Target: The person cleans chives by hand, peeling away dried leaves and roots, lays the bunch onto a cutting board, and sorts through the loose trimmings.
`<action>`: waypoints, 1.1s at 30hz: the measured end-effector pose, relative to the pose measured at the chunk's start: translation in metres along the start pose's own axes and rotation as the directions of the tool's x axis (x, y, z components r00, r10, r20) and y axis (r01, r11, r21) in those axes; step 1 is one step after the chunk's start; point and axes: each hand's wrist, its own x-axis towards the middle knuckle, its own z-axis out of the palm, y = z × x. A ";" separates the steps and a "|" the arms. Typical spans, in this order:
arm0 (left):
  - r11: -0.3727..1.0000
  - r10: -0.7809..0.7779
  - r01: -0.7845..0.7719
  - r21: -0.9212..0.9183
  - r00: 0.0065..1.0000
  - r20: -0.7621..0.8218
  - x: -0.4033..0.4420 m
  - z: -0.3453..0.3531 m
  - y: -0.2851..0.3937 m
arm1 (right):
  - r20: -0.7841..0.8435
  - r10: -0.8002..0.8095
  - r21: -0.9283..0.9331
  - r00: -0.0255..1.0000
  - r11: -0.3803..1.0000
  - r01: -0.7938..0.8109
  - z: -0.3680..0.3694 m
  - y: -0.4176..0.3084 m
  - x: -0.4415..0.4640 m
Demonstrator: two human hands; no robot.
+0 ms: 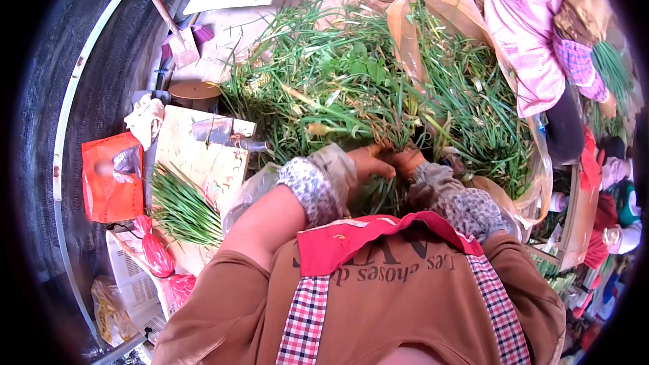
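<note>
Close together in front of my apron, my left hand (pixel 368 163) and my right hand (pixel 407 161) meet at the near edge of a large heap of long, thin green stalks (pixel 318 61). Both are closed at the browned lower end of a bunch of green stalks (pixel 399 122), which points away from me. Some of the fingers are hidden, so how the grip is shared cannot be made out. Patterned cuffs cover both forearms. Loose stalks hang below my hands.
Left of me, a neat bundle of green stalks (pixel 184 206) lies on a wooden board (pixel 196 155), near a red bag (pixel 111 179). A large plastic bag (pixel 541 182) holds more greens at right. Another person (pixel 534 34) works beyond it. A shovel (pixel 181 47) leans at upper left.
</note>
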 end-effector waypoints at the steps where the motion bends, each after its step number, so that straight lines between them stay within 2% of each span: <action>1: 0.992 -0.109 0.108 0.068 0.994 0.005 -0.007 0.004 0.024 | -0.003 0.059 0.102 0.998 0.993 -0.059 -0.003 -0.001 -0.007; 2: 0.967 -0.217 0.215 0.136 0.976 0.003 -0.013 0.006 0.049 | 0.017 0.086 -0.010 0.996 0.996 -0.086 -0.012 -0.015 -0.012; 3: 0.926 -0.156 0.152 0.345 0.988 -0.016 0.014 -0.005 0.009 | 0.032 0.115 -0.123 0.993 0.986 -0.110 -0.022 -0.032 -0.017; 4: 0.580 -0.200 0.236 0.779 0.969 -0.145 -0.006 0.004 0.069 | -0.087 0.006 -0.146 0.996 0.989 -0.018 -0.012 -0.017 -0.013; 5: 0.474 -0.084 0.268 0.839 0.962 -0.260 -0.018 -0.003 0.109 | -0.204 -0.104 -0.190 0.973 0.980 0.065 -0.003 -0.003 -0.009; 6: 0.369 0.034 0.331 0.869 0.929 -0.369 -0.030 -0.011 0.149 | -0.153 -0.035 -0.162 0.988 0.987 0.010 -0.006 -0.007 -0.015; 7: 0.555 0.184 0.325 0.766 0.850 -0.494 -0.021 -0.029 0.181 | -0.101 0.034 -0.140 0.994 0.989 -0.048 -0.010 -0.012 -0.021; 8: 0.712 0.325 0.225 0.665 0.734 -0.597 -0.012 -0.048 0.213 | -0.098 0.217 0.175 0.971 0.964 -0.198 0.002 -0.011 -0.025; 9: 0.694 0.505 0.136 0.707 0.609 -0.612 0.012 -0.068 0.233 | -0.092 0.204 -0.033 0.975 0.978 -0.208 0.004 -0.017 -0.022; 10: 0.618 0.598 0.158 0.770 0.543 -0.590 0.043 -0.088 0.243 | -0.101 0.185 -0.110 0.977 0.974 -0.196 0.008 -0.013 -0.022; 11: 0.555 0.627 0.229 0.800 0.516 -0.584 0.079 -0.109 0.249 | -0.110 0.150 -0.164 0.983 0.972 -0.167 0.013 -0.009 -0.023; 13: 0.529 0.541 0.364 0.766 0.551 -0.635 0.137 -0.147 0.251 | -0.144 0.077 -0.216 0.987 0.971 -0.107 0.004 -0.014 -0.032; 14: 0.540 0.473 0.398 0.742 0.585 -0.658 0.157 -0.163 0.251 | -0.121 0.170 -0.250 0.978 0.948 -0.196 -0.041 -0.063 -0.051; 15: 0.596 0.412 0.363 0.716 0.627 -0.661 0.168 -0.172 0.254 | -0.240 0.105 0.058 0.965 0.994 -0.094 -0.057 -0.071 -0.062; 16: 0.682 0.364 0.276 0.677 0.674 -0.642 0.175 -0.181 0.259 | -0.365 0.072 0.345 0.928 0.937 0.063 -0.067 -0.075 -0.074; 17: 0.796 0.329 0.120 0.593 0.737 -0.591 0.177 -0.187 0.262 | -0.369 -0.035 0.510 0.929 0.828 0.234 -0.089 -0.076 -0.079; 18: 0.893 0.311 -0.066 0.445 0.806 -0.504 0.177 -0.190 0.265 | -0.318 -0.017 0.812 0.948 0.510 0.282 -0.125 -0.089 -0.087; 19: 0.923 0.336 -0.231 0.308 0.875 -0.349 0.145 -0.165 0.277 | -0.267 0.001 0.959 0.964 0.094 0.266 -0.161 -0.102 -0.095; 20: 0.935 0.350 -0.333 0.118 0.918 -0.184 0.112 -0.138 0.289 | -0.080 0.031 0.846 0.996 -0.527 0.085 -0.203 -0.127 -0.111; 21: 0.937 0.324 -0.293 0.189 0.933 -0.157 0.112 -0.146 0.285 | -0.145 -0.054 0.889 0.988 -0.446 0.106 -0.231 -0.129 -0.123; 23: 0.951 0.131 -0.068 0.302 0.972 -0.194 0.117 -0.156 0.279 | -0.185 -0.033 0.925 0.982 -0.345 0.163 -0.282 -0.131 -0.149; 25: 0.935 0.062 0.044 0.351 0.957 -0.284 0.114 -0.157 0.270 | -0.173 0.059 0.934 0.983 -0.306 0.182 -0.314 -0.110 -0.169; 27: 0.930 0.008 0.124 0.345 0.934 -0.357 0.111 -0.162 0.261 | -0.183 0.033 0.940 0.983 -0.286 0.185 -0.335 -0.081 -0.193; 30: 0.942 -0.027 0.173 0.288 0.894 -0.447 0.101 -0.170 0.259 | -0.353 0.084 0.935 0.932 -0.008 0.355 -0.312 -0.067 -0.196; 32: 0.966 -0.001 0.121 0.231 0.889 -0.459 0.098 -0.171 0.265 | -0.330 0.442 0.934 0.834 0.028 0.355 -0.286 -0.034 -0.186; 33: 0.981 0.062 0.017 0.192 0.915 -0.399 0.102 -0.166 0.271 | -0.368 0.450 0.925 0.814 0.087 0.370 -0.269 -0.012 -0.179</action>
